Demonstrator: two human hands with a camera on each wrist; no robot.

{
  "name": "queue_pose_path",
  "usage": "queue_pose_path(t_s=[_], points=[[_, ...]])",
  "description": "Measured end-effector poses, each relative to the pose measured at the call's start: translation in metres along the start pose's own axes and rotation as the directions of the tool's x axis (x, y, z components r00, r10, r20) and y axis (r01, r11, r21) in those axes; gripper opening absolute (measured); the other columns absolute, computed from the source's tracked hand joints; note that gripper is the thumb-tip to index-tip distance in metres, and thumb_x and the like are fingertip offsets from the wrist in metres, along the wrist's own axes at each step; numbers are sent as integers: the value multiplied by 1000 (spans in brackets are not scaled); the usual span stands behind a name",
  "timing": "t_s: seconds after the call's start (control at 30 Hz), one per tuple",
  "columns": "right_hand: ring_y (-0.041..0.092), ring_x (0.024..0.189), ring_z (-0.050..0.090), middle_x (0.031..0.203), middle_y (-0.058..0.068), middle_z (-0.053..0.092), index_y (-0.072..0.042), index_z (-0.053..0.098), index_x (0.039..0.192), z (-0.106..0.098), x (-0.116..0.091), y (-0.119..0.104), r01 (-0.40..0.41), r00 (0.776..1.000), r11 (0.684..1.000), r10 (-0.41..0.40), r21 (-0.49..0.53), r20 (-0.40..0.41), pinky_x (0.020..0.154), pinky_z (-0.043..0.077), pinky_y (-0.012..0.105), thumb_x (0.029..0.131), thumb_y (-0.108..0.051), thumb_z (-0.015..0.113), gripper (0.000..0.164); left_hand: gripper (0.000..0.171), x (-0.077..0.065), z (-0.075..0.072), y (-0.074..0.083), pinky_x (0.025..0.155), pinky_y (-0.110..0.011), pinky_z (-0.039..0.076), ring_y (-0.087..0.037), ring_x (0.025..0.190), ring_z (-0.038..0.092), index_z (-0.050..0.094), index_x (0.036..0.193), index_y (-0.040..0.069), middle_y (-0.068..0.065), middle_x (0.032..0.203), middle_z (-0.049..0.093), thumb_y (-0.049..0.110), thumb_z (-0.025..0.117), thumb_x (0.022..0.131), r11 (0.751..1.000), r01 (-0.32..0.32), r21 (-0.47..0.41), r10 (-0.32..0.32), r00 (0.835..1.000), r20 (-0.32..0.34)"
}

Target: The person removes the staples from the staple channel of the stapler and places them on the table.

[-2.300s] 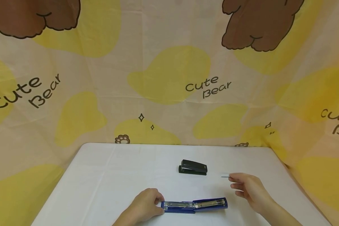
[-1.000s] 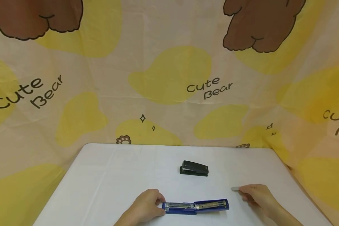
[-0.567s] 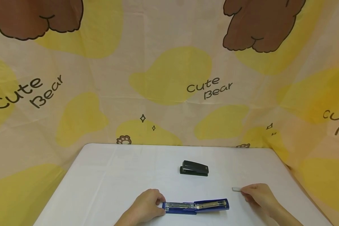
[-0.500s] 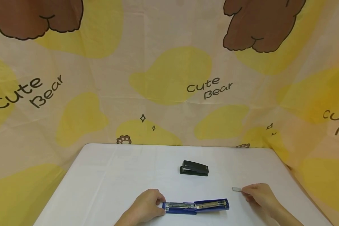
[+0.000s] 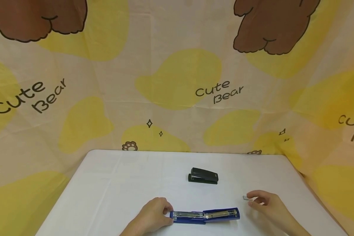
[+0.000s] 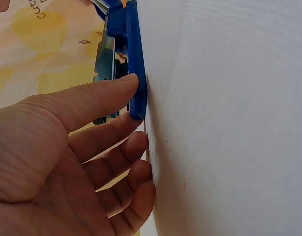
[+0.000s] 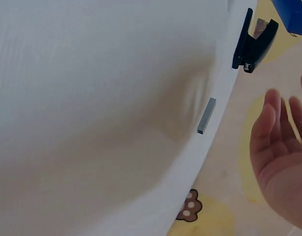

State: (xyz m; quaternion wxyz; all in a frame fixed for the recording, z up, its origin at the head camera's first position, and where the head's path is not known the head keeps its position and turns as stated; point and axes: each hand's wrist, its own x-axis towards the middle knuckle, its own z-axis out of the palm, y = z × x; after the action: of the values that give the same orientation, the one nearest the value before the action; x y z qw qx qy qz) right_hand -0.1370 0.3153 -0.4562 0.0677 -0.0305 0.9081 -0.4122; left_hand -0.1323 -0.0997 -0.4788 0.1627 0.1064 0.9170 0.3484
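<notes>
The long blue stapler with shiny metal insides (image 5: 206,216) lies on the white counter (image 5: 129,183), near the person. It is folded right out, so its two halves make one long line going from left to right. The left hand (image 5: 151,214) pinches its left end between thumb and finger. The other fingers of that hand are bent a little and stay close to the counter.

The small, thin grey bar, like a stick of staples (image 7: 206,116), lies on the counter past the stapler's right end and a bit farther from the person. Its long side goes mostly left to right too. The right hand (image 5: 269,205) is much nearer to it, just on its right side. That hand's thumb and fingers are apart and hold nothing. From above, fingertips come very near the bar, so it is hard to be sure, but the right wrist view shows a gap.

Farther back sits a black stapler (image 5: 203,176), touched by no hand. Behind everything hangs a yellow and cream bear cloth (image 5: 171,78).
</notes>
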Motion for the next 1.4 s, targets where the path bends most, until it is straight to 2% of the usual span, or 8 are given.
queue_pose_path(t_s=[0.07, 0.13, 0.33, 0.53, 0.7, 0.97, 1.17, 1.4], points=[[8, 81, 62, 109, 11, 73, -1, 71, 119, 1, -4, -1, 68, 995, 997, -70, 31, 76, 69, 52, 26, 93, -13, 79, 30, 21, 0, 0, 0, 71, -36, 41, -17, 78, 49, 79, 96, 9, 1, 81, 55, 16, 89, 80, 1000, -5, 1, 5, 1000, -2], [9, 84, 62, 116, 14, 71, 1, 69, 123, 1, -6, -2, 92, 983, 992, -104, 83, 150, 72, 53, 25, 93, -12, 78, 33, 21, 0, 0, 0, 71, -36, 41, -17, 78, 49, 79, 96, 10, 2, 81, 55, 16, 89, 80, 1000, -6, 1, 6, 1000, -3], [18, 89, 62, 121, 16, 66, -1, 65, 130, 6, -9, -4, 18, 961, 985, -65, 174, 269, 77, 53, 24, 95, -13, 76, 39, 22, -1, -1, 0, 73, -37, 43, -16, 78, 49, 78, 97, 10, 3, 82, 55, 17, 89, 79, 1000, -19, 6, 19, 1000, -11], [21, 87, 61, 113, 14, 64, -1, 64, 130, 14, -11, -2, 14, 940, 974, -90, 227, 328, 75, 51, 25, 94, -12, 75, 39, 22, -1, -2, -1, 73, -36, 43, -15, 78, 49, 78, 97, 10, 4, 82, 55, 17, 90, 79, 999, -31, 10, 32, 999, -13], [20, 86, 58, 103, 10, 61, -2, 66, 127, 22, -11, -2, -19, 946, 980, -46, 196, 322, 72, 50, 25, 91, -18, 81, 42, 23, -1, 0, -1, 73, -36, 43, -15, 78, 49, 79, 97, 10, 4, 82, 55, 16, 90, 78, 999, -31, 8, 31, 999, -14], [19, 88, 58, 98, 9, 61, -4, 71, 116, 27, -8, -3, 4, 962, 985, -51, 174, 267, 75, 51, 24, 84, -22, 89, 40, 23, -2, -2, -2, 72, -35, 42, -15, 77, 48, 79, 98, 10, 4, 82, 55, 16, 89, 79, 999, -39, 6, 39, 999, -15], [13, 86, 58, 99, 6, 62, -4, 72, 115, 30, -5, -3, 54, 961, 984, -98, 170, 260, 76, 51, 23, 85, -22, 88, 39, 22, -3, -3, -3, 70, -34, 41, -14, 75, 48, 78, 97, 10, 4, 81, 55, 16, 89, 79, 999, -34, 15, 34, 999, -18], [12, 83, 59, 98, 4, 63, -2, 71, 114, 31, -3, -8, 145, 949, 974, -187, 173, 256, 73, 50, 24, 87, -17, 86, 34, 21, -6, -6, -3, 66, -33, 39, -15, 74, 48, 78, 98, 7, 2, 78, 54, 13, 88, 80, 999, -16, -30, 16, 1000, -8]])
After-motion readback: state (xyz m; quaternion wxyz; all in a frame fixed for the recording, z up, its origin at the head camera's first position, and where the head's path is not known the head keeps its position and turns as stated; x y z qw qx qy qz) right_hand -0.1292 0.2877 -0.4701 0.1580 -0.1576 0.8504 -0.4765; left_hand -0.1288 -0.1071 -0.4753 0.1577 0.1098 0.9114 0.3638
